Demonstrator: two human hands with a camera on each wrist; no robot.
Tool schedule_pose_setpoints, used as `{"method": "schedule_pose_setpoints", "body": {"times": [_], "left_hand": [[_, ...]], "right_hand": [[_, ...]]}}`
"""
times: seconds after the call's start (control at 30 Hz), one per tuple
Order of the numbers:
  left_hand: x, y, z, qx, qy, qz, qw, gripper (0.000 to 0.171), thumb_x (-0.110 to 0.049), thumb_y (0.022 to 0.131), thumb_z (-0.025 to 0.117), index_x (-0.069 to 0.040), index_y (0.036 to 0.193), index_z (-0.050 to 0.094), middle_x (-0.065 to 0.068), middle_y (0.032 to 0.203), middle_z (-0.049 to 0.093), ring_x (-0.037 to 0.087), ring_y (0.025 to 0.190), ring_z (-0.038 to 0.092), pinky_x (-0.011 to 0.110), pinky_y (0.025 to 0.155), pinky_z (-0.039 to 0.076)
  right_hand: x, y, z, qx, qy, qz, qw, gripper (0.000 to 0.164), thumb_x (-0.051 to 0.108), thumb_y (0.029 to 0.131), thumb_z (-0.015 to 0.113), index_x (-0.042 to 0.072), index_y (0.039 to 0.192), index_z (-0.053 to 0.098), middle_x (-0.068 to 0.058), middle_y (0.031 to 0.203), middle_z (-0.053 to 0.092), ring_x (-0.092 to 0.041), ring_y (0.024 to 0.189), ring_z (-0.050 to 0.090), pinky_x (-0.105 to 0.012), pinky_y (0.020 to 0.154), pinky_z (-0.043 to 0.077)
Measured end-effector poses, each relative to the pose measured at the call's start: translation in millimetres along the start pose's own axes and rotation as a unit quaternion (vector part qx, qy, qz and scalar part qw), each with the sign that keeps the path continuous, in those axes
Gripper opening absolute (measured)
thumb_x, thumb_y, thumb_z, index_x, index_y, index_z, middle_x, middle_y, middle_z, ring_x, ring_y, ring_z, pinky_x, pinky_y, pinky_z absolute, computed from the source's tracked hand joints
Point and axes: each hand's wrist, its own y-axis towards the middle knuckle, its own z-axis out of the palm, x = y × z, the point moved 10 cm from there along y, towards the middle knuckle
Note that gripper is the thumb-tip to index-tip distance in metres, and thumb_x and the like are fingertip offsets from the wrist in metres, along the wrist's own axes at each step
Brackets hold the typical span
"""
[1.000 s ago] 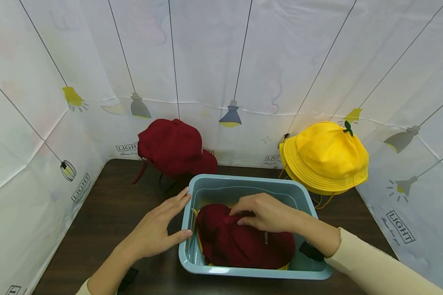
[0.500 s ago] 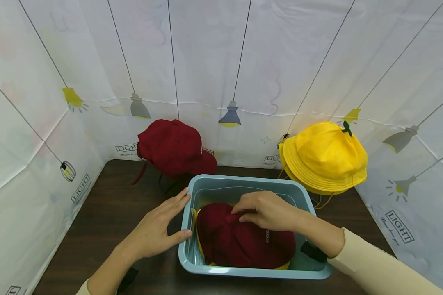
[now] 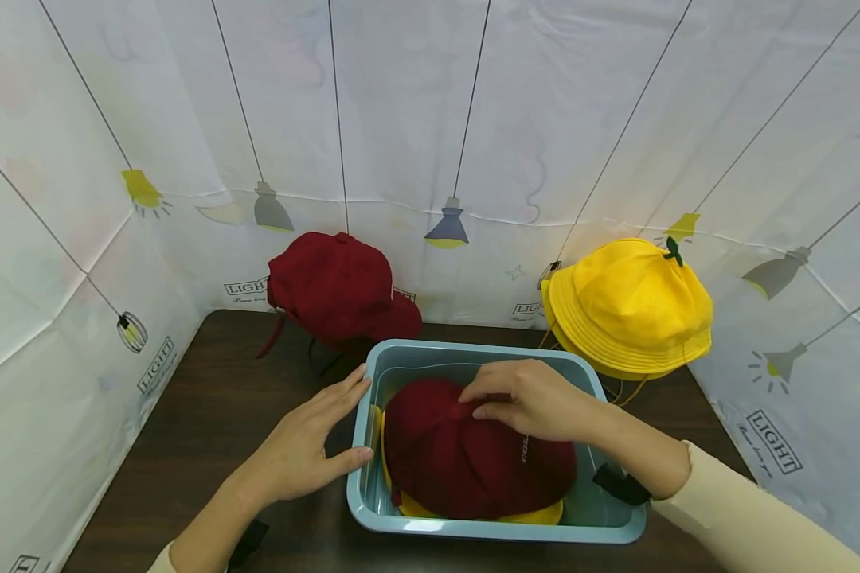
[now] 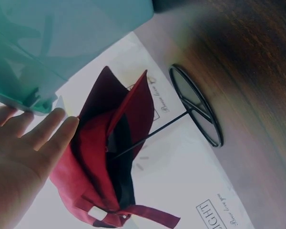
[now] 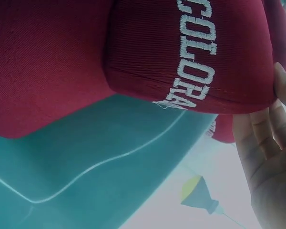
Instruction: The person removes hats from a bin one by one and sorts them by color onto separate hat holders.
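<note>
A dark red baseball cap (image 3: 459,469) with white lettering is inside a light blue plastic bin (image 3: 502,531) in the head view. My right hand (image 3: 530,398) pinches the top of its crown between thumb and fingers. Below the cap, the edge of a yellow cloth item (image 3: 537,516) shows; the rest of it is hidden. With fingers straight, my left hand (image 3: 297,450) touches the bin's left rim. The right wrist view shows the cap's white lettering (image 5: 195,52) and brim (image 5: 47,67) close up, with the thumb and fingers at the crown's far end.
Behind the bin on the left, another dark red cap (image 3: 330,278) hangs on a thin black stand (image 4: 195,107). A yellow bucket hat (image 3: 634,306) with a green sprout stands at the back right. Lamp-printed white cloth (image 3: 401,119) walls the dark wooden table (image 3: 208,398).
My right hand has risen slightly and shifted right with the cap's crown, which is lifted and fuller. More of the yellow item shows below it. My left hand has stayed at the rim.
</note>
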Motion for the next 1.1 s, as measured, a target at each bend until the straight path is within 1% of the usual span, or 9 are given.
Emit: {"method": "schedule_pose_setpoints", "body": {"times": [0.3,0.6,0.73,0.97,1.1], "left_hand": [[-0.1,0.3,-0.1,0.001,-0.002,-0.001,1.0000,0.084,-0.053,0.099,0.066,-0.015,0.166,0.032,-0.004,0.174,0.021,0.024,0.154,0.034,0.062,0.114,0.041],[-0.4,0.1,-0.5,-0.001,-0.002,0.003,1.0000,0.084,-0.053,0.099,0.066,-0.015,0.166,0.032,-0.005,0.174,0.021,0.025,0.154,0.034,0.061,0.114,0.041],[-0.7,0.0,-0.4,-0.001,-0.002,0.002,1.0000,0.084,-0.053,0.099,0.066,-0.016,0.166,0.032,-0.004,0.174,0.022,0.025,0.154,0.035,0.061,0.114,0.041],[-1.2,0.0,-0.7,-0.003,0.002,0.003,1.0000,0.084,-0.053,0.099,0.066,-0.016,0.166,0.032,-0.004,0.174,0.022,0.025,0.154,0.035,0.061,0.114,0.041],[-1.6,0.1,-1.0,-0.006,0.001,0.005,1.0000,0.084,-0.053,0.099,0.066,-0.017,0.166,0.032,-0.004,0.174,0.022,0.024,0.154,0.035,0.061,0.114,0.041]], "right_hand": [[3.7,0.5,-16.2,-0.018,0.009,0.001,1.000,0.026,0.003,0.091,0.080,0.018,0.113,0.079,0.010,0.100,0.073,-0.004,0.081,0.061,-0.025,0.071,0.056],[9.5,0.7,-31.6,-0.039,0.004,-0.007,0.999,0.031,0.001,0.089,0.082,0.018,0.114,0.079,0.012,0.102,0.073,-0.005,0.084,0.064,-0.025,0.071,0.058],[13.4,0.8,-37.5,-0.043,0.010,-0.008,0.999,0.032,0.000,0.088,0.081,0.018,0.115,0.078,0.011,0.101,0.073,-0.004,0.084,0.064,-0.024,0.071,0.058],[16.6,1.0,-46.9,-0.041,0.017,0.005,0.999,0.032,0.000,0.088,0.082,0.019,0.114,0.078,0.012,0.097,0.071,-0.003,0.080,0.061,-0.023,0.068,0.057],[18.8,1.5,-52.6,-0.052,0.017,-0.008,0.998,0.034,-0.002,0.087,0.082,0.018,0.114,0.078,0.012,0.098,0.072,-0.004,0.081,0.062,-0.023,0.068,0.057]]}}
